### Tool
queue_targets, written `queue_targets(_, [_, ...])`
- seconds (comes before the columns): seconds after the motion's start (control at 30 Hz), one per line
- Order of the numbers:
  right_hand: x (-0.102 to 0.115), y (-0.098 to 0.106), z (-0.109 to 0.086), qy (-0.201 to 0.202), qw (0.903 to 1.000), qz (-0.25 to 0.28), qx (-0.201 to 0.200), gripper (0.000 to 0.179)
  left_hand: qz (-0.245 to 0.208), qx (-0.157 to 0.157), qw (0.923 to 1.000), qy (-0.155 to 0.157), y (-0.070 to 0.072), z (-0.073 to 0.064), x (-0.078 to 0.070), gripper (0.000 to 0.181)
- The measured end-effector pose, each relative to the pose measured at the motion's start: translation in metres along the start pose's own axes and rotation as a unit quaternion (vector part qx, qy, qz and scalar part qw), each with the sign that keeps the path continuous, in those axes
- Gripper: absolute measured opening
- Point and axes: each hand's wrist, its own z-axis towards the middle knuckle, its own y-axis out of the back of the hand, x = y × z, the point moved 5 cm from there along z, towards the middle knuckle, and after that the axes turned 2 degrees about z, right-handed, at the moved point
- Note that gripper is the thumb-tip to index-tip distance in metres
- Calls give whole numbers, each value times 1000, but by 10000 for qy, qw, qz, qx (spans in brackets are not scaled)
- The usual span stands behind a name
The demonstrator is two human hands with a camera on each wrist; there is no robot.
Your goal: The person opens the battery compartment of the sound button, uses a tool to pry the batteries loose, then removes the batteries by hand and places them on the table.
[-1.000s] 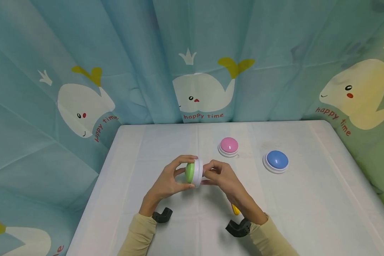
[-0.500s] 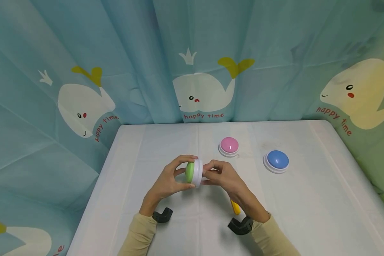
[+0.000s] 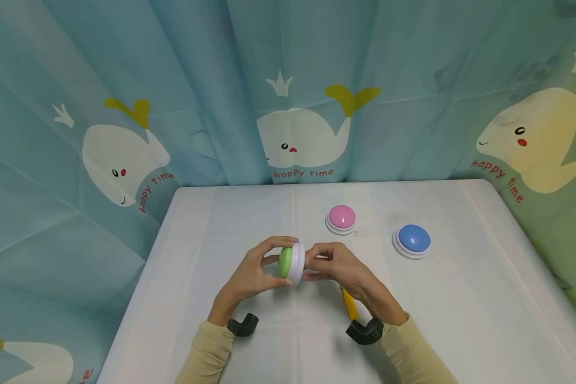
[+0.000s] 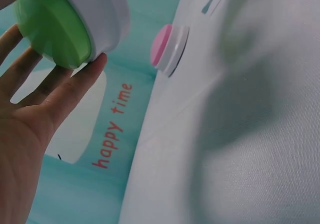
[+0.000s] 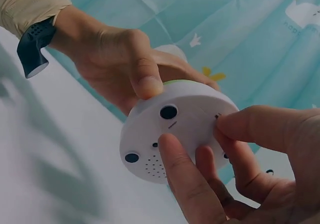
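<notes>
My left hand (image 3: 254,272) grips a round push button (image 3: 296,262) with a green dome and white base, tipped on its side above the table. Its thumb and fingers span the rim, and the base faces right. My right hand (image 5: 270,154) is at the underside; its thumb and index finger pinch a small dark screw-like piece (image 5: 218,116) at the base's edge. Other right fingers lie close to the base, which has dark round pads, small holes and a speaker grille. Under the right wrist lies a yellow handle (image 3: 349,304), its other end hidden.
A pink button (image 3: 342,216) and a blue button (image 3: 414,238) stand upright on the white-covered table (image 3: 230,213), beyond and to the right of the hands. A whale-print curtain (image 3: 197,106) surrounds the table's back and sides.
My right wrist has shifted slightly right, uncovering more of the yellow handle. The green button sits a touch lower, still in the left hand. My right fingers stay at its base.
</notes>
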Motion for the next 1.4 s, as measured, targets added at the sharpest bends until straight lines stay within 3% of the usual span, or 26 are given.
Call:
queue_targets(0.27, [-2, 0, 1, -10, 9998, -51, -187, 18, 325, -37, 9995, 14, -1, 1, -1, 74])
queue_targets(0.67, [-3, -2, 1, -97, 9976, -175, -663, 9, 471, -22, 9989, -19, -2, 1, 0, 74])
queue_targets(0.97, [-2, -4, -1, -84, 9962, -456, -733, 17, 562, -70, 9984, 67, -1, 1, 2, 75])
queue_targets(1.17, [2, -8, -4, -37, 9916, -811, -1011, 23, 621, -100, 9978, 207, -1, 1, 4, 74])
queue_targets(1.4, [2, -9, -3, -78, 9879, -945, -1224, 22, 961, -115, 9953, 95, -3, 0, 3, 73])
